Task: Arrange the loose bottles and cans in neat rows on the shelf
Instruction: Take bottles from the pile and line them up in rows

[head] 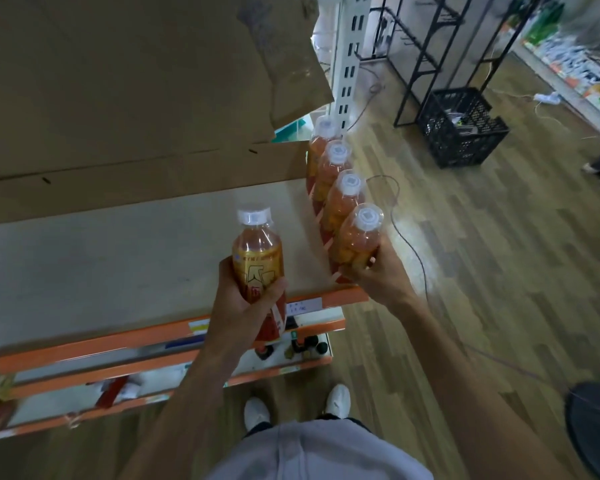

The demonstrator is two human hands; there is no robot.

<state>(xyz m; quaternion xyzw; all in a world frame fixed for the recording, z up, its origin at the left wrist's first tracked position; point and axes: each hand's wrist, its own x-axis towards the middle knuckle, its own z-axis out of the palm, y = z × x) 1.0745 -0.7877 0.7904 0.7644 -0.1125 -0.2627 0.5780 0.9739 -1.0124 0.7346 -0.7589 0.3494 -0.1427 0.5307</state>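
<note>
nearest the camera, the left hand (pixel 243 306) is wrapped round the lower half of the held bottle (pixel 258 258), thumb on one side and fingers curled across its label. it is to the left of the row (pixel 343 199) and a little nearer than the row's front end. this bottle is close to upright, white cap up and leaning slightly away, and its base seems to hang just off the front lip rather than rest on the shelf (pixel 118 265). at the row's near end, the right hand (pixel 378 271) curls round the lower body of the front bottle (pixel 359 237), which stands at the front right corner. the row holds four capped bottles standing touching one another, and it runs straight back from that corner along the shelf's right end. bare board lies just left of the row. that gap is the likely landing place, and the left hand is the nearer one to it, so a short move forward and right should seat the bottle beside the front one. behind the row and to its left is leaning cardboard (pixel 118 81), and past its far end a white upright post (pixel 349 64).
</note>
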